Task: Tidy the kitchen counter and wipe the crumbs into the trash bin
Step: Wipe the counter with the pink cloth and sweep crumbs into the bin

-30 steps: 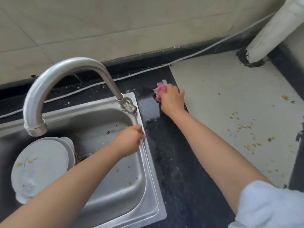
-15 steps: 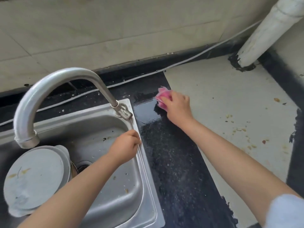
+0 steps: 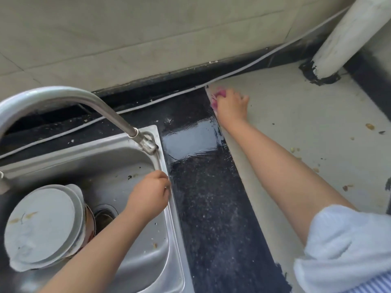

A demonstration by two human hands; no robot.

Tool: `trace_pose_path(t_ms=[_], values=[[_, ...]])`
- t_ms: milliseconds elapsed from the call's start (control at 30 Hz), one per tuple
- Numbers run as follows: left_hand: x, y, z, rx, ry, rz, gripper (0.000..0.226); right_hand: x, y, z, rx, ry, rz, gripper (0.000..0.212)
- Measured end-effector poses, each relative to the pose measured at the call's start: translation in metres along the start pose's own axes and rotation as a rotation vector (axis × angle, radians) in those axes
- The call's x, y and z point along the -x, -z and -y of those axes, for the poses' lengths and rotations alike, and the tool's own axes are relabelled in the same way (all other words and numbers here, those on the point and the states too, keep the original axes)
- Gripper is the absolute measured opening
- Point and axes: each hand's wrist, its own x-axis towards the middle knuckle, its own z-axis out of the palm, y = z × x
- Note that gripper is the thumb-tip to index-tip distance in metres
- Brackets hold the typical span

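Note:
My right hand (image 3: 231, 106) presses a pink cloth (image 3: 219, 97) onto the back left corner of the pale counter surface (image 3: 296, 106), where it meets the black speckled counter strip (image 3: 203, 187). Most of the cloth is hidden under my fingers. A wet glossy patch (image 3: 190, 138) lies on the black strip just in front of the cloth. Crumbs (image 3: 369, 126) are scattered over the right side of the pale surface. My left hand (image 3: 151, 193) curls over the right rim of the steel sink (image 3: 169, 229).
A curved steel faucet (image 3: 63, 96) arches over the sink. Stacked white plates (image 3: 42, 227) sit bottom-up in the basin beside the drain (image 3: 103, 216). A white pipe (image 3: 342, 39) rises at the back right. A white cable (image 3: 148, 103) runs along the tiled wall.
My right hand has slid the pink cloth right and back, off the black strip onto the pale surface's corner. The left hand stays on the sink rim.

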Motion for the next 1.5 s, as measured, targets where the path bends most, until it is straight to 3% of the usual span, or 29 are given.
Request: trace_pose_path(t_ms=[167, 233, 333, 500, 667, 900, 1000, 1067, 1167, 1300, 1500], values=[[-0.009, -0.006, -0.024, 0.094, -0.050, -0.254, 0.032, 0.045, 0.020, -0.071, -0.017, -0.153, 0.013, 0.038], [-0.018, -0.005, -0.034, 0.106, -0.049, -0.263, 0.026, 0.056, 0.027, -0.079, 0.002, -0.144, -0.008, 0.037], [-0.032, 0.001, -0.052, 0.128, -0.076, -0.256, 0.025, 0.041, 0.029, -0.054, 0.010, -0.007, -0.055, 0.035], [-0.051, -0.001, -0.070, 0.148, 0.019, -0.287, 0.033, 0.014, 0.011, 0.009, 0.015, 0.219, 0.001, 0.033], [-0.056, 0.001, -0.072, 0.139, 0.081, -0.259, 0.038, 0.003, 0.012, -0.003, 0.108, 0.289, 0.063, 0.035], [-0.068, 0.013, -0.071, 0.157, 0.105, -0.289, 0.038, 0.040, 0.035, -0.092, 0.192, -0.021, 0.138, 0.035], [-0.077, 0.017, -0.080, 0.171, 0.069, -0.293, 0.038, 0.060, 0.040, -0.113, 0.109, -0.095, 0.131, 0.035], [-0.082, 0.018, -0.086, 0.157, 0.038, -0.310, 0.038, 0.058, 0.046, -0.108, 0.020, -0.090, 0.061, 0.034], [-0.087, 0.016, -0.092, 0.151, 0.026, -0.335, 0.036, 0.039, 0.059, -0.074, 0.032, 0.082, -0.057, 0.032], [-0.092, 0.001, -0.089, 0.084, -0.059, -0.412, 0.020, 0.010, 0.039, -0.023, 0.131, 0.176, 0.080, 0.037], [-0.091, -0.002, -0.092, 0.001, -0.018, -0.379, 0.027, 0.000, 0.018, -0.033, 0.127, 0.090, 0.106, 0.039]])
